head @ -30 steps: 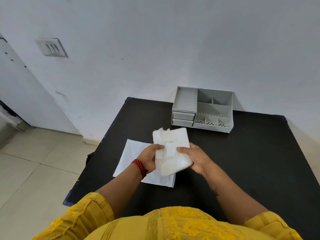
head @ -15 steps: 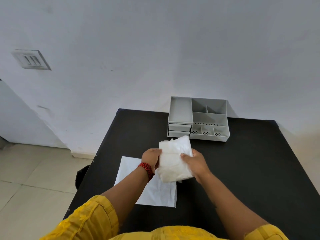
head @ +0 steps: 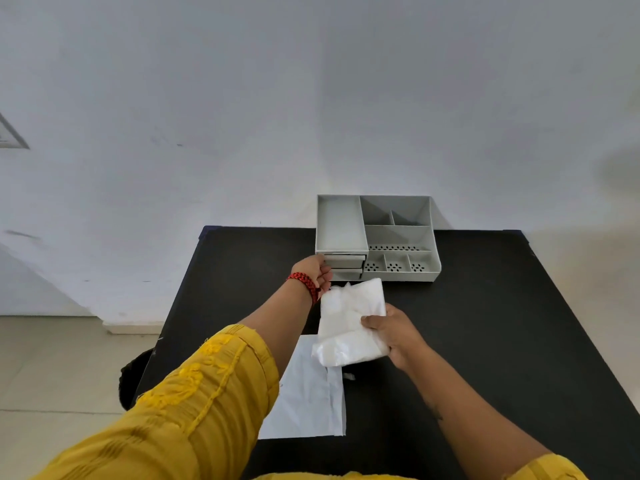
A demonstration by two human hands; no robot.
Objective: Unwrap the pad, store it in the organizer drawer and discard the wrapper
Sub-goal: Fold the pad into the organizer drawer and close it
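A folded white pad (head: 349, 323) hangs above the black table, gripped at its right edge by my right hand (head: 394, 332). My left hand (head: 317, 273), with a red thread band at the wrist, reaches forward to the front of the grey organizer (head: 377, 237). Its fingers touch the left end of the organizer's two small drawers (head: 346, 261). Whether those fingers grip a drawer I cannot tell. The flat white wrapper (head: 308, 393) lies on the table below the pad, partly hidden by my left arm.
The black table (head: 485, 341) stands against a white wall, with the organizer at its back edge. A dark object (head: 133, 375) sits on the tiled floor by the table's left edge. A small white scrap (head: 348, 376) lies beside the wrapper.
My left hand let go of the pad and moved forward to the organizer's drawers. The pad is now held by my right hand alone. The camera tilted up and closer.
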